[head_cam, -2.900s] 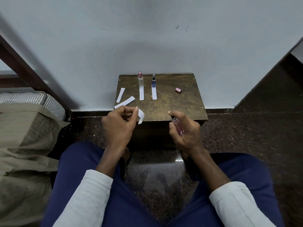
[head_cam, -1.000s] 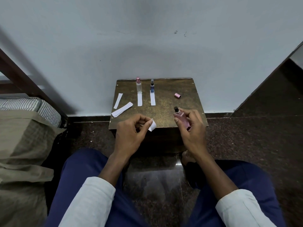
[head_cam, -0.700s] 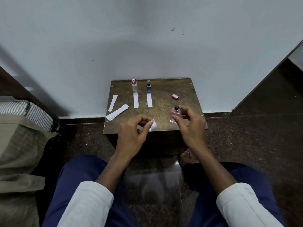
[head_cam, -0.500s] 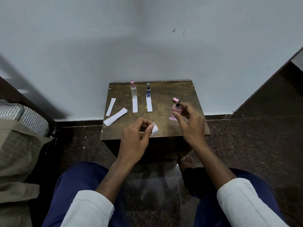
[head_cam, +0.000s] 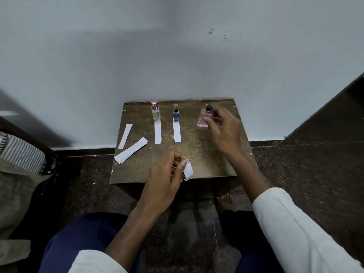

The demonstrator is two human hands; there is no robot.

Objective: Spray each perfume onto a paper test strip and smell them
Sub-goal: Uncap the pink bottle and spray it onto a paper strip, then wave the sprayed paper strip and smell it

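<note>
On the small brown table (head_cam: 204, 154) my right hand (head_cam: 223, 129) holds an uncapped pink perfume bottle (head_cam: 203, 120) that stands upright at the back right. My left hand (head_cam: 165, 184) pinches a curled white paper strip (head_cam: 188, 170) over the table's front edge. A clear bottle with a pink cap (head_cam: 156, 113) and a small blue bottle (head_cam: 175, 113) stand at the back, each on the far end of a flat strip: one strip (head_cam: 157, 133) under the clear bottle and another strip (head_cam: 177, 133) under the blue one. The pink bottle's cap is not visible.
A single loose strip (head_cam: 125, 135) and a small stack of strips (head_cam: 131, 153) lie on the table's left side. The wall (head_cam: 177, 56) rises right behind the table. A bed with a striped pillow (head_cam: 21, 152) is at the left. Dark floor surrounds the table.
My right hand carried the pink bottle from in front of me to the table's back right and stood it there. My left hand keeps pinching the curled strip.
</note>
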